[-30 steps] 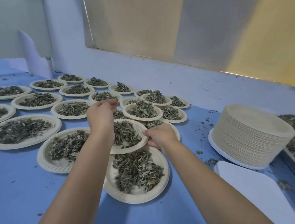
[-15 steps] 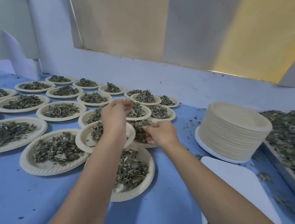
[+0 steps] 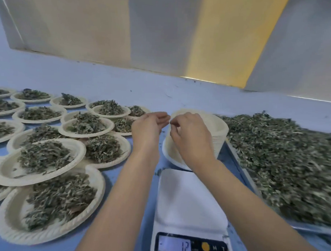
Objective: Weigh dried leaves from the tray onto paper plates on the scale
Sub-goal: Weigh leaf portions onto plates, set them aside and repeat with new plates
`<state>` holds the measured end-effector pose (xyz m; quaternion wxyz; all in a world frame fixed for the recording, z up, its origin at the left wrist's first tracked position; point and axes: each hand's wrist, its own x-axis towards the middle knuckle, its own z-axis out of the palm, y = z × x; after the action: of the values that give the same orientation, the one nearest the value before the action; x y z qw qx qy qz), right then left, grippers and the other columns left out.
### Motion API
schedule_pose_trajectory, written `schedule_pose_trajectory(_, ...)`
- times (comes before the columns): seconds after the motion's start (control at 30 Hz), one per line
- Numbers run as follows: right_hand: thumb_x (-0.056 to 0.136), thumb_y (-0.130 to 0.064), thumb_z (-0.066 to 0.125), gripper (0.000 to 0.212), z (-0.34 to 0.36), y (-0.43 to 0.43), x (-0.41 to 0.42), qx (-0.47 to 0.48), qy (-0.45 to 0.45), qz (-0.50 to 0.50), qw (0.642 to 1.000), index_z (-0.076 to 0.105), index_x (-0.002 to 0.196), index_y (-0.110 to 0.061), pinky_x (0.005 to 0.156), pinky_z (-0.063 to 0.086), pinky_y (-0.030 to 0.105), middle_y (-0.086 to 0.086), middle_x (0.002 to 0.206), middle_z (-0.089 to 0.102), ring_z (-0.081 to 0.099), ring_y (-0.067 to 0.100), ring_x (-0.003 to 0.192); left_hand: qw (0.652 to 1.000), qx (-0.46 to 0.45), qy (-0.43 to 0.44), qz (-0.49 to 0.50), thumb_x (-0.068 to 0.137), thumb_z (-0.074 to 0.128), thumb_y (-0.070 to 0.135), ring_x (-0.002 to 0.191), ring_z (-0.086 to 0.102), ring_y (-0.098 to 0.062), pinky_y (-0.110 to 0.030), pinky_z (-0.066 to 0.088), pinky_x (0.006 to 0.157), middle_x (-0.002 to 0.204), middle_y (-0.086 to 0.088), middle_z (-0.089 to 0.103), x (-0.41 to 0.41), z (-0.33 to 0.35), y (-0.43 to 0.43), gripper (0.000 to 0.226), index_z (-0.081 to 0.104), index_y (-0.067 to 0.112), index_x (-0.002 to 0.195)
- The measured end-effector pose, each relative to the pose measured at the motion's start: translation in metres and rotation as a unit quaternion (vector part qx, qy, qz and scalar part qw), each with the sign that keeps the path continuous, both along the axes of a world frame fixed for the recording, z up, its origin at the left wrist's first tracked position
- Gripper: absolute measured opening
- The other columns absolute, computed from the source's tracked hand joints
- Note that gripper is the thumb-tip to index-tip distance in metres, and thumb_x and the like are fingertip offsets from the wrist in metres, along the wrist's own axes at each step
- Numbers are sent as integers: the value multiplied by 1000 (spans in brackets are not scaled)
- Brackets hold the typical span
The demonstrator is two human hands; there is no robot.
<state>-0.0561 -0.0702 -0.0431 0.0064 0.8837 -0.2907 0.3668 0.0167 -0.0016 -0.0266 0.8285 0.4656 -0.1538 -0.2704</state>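
Fetching a plate mid-frame: right hand (image 3: 190, 139) is pinching the paper plate stack (image 3: 218, 136), left hand (image 3: 148, 128) grip released; next, onto the scale (image 3: 188, 198).

One head cam only, wide-angle, worn on your head. It faces forward and down, close over the bench (image 3: 111, 177). Scale (image 3: 188, 202) sits bottom centre, tray (image 3: 308, 228) is cut off at the right edge, wall (image 3: 124, 85) fills the top.
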Motion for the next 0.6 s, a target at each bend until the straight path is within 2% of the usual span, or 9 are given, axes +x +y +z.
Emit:
schedule_pose_trajectory(0.1, 97, -18, 45, 28, 6, -20, -21, -2, 24, -17, 1000, 64, 117, -14, 86, 36, 29, 1, 117, 60, 43, 19, 115, 1000, -2, 2, -16, 90, 42, -3, 69, 67, -6, -7, 49, 55, 77, -4, 68, -14, 0, -9, 24, 64, 5, 83)
schedule_pose_trajectory(0.17, 98, -22, 45, 30, 8, -27, -30, 13, 49, -22, 998, 61, 123, -17, 88, 38, 30, 0, 121, 62, 47, 19, 118, 1000, -3, 4, -19, 89, 42, -4, 73, 67, -9, -7, 49, 56, 79, -5, 68, -20, -2, -13, 25, 63, 5, 81)
schedule_pose_trajectory(0.3, 100, -26, 39, 32, 8, -28, -33, 14, 100, -42, 994, 68, 104, -12, 79, 46, 38, 7, 103, 69, 58, 26, 100, 1000, 4, 14, -15, 89, 42, -4, 76, 67, -12, -7, 49, 54, 79, -6, 68, -22, -8, -13, 24, 63, 5, 82)
schedule_pose_trajectory(0.5, 102, -27, 37, 36, 12, -29, -33, 15, 135, -40, 990, 67, 100, -8, 81, 46, 40, 9, 100, 68, 58, 29, 97, 999, 18, 33, -3, 89, 42, -3, 71, 67, -8, -7, 50, 55, 76, -4, 68, -16, -17, -9, 22, 63, 4, 84)
schedule_pose_trajectory(0.6, 101, -25, 37, 35, 11, -30, -34, 15, 138, -35, 990, 67, 101, -7, 82, 46, 40, 10, 101, 68, 58, 29, 98, 999, 30, 29, 0, 89, 41, -2, 73, 67, -7, -9, 50, 60, 76, -1, 69, -11, -18, -8, 25, 63, 7, 82)
